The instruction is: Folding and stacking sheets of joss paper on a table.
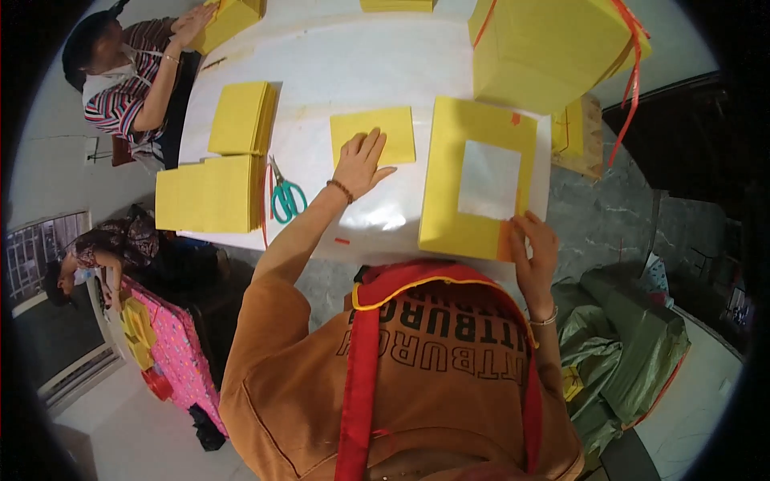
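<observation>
My left hand [362, 163] lies flat, fingers stretched, on a yellow paper piece [397, 132] on the white-covered table. To its right lies a yellow paper stack [445, 172] with a pale whitish sheet [489, 178] on top. My right hand [536, 244] is at the stack's near right corner, its fingers bent against the edge beside an orange strip [504, 240]; what they pinch, if anything, is partly hidden. Teal-handled scissors [287, 199] rest left of my left arm, beside bundles of yellow paper pieces [241, 120].
A tall yellow bundle [521, 64] with red ribbon [634, 88] stands at the far right of the table [321, 48]. A person [132, 88] works at the far left. Another person [112, 248] is by a pink-covered table [172, 329]. Green sacks [634, 361] sit at right.
</observation>
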Tool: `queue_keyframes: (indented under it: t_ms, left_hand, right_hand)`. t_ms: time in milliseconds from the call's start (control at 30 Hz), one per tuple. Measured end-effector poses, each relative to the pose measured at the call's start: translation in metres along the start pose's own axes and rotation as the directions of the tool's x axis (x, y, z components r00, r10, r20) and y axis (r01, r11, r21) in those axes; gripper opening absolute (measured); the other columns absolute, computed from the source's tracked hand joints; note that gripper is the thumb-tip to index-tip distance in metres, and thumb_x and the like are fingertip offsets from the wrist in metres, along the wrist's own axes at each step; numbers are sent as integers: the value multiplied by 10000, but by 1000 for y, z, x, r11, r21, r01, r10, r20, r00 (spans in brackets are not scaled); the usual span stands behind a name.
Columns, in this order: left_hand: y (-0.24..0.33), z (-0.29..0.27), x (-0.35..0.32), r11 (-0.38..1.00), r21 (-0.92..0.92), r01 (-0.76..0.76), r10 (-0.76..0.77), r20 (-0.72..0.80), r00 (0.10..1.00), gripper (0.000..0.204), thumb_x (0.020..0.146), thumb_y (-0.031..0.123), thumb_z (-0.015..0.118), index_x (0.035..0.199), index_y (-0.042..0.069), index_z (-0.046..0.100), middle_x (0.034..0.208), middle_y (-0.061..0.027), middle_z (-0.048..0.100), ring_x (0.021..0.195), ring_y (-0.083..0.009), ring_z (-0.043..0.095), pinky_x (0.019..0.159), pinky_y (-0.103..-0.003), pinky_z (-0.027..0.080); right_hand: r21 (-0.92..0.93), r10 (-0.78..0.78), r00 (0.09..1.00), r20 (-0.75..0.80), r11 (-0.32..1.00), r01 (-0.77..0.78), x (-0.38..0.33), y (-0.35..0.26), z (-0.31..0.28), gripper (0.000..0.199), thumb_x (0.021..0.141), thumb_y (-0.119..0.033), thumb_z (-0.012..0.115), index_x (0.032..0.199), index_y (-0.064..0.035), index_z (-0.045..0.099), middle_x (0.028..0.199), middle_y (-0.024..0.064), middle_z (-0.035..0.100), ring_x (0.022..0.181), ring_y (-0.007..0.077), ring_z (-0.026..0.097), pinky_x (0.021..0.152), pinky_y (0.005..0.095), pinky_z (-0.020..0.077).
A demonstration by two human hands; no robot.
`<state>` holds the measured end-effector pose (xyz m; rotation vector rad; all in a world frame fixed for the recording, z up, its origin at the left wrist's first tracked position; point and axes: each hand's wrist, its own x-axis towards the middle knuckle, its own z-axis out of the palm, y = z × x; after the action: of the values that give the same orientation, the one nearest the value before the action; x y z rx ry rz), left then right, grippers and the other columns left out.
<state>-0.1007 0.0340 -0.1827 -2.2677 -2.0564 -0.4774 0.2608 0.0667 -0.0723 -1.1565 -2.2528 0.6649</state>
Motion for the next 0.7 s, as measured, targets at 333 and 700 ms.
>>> queue_keyframes:
  t_ms: [333,700]
  left_hand:
    - [4,-9,14,996,82,-32,30,30,999,497,839,359,560,1204,26,501,1249,-128,474,1076,-302,450,862,-427,366]
    - [153,-114,34,816,-390,-426,484,60,873,307,742,179,672,1012,43,621,945,-102,579,845,-274,530,742,-378,427]
  right_hand:
    - [-62,-165,978,128,983,174,19,5,-7,227,791,-153,648,1015,-115,640,1107,20,612,1149,227,508,935,394,315]
    - [199,-84,983,163,979,51,21,20,-5,173,844,-150,585,977,-57,644,1114,63,615,1166,264,492,961,356,362]
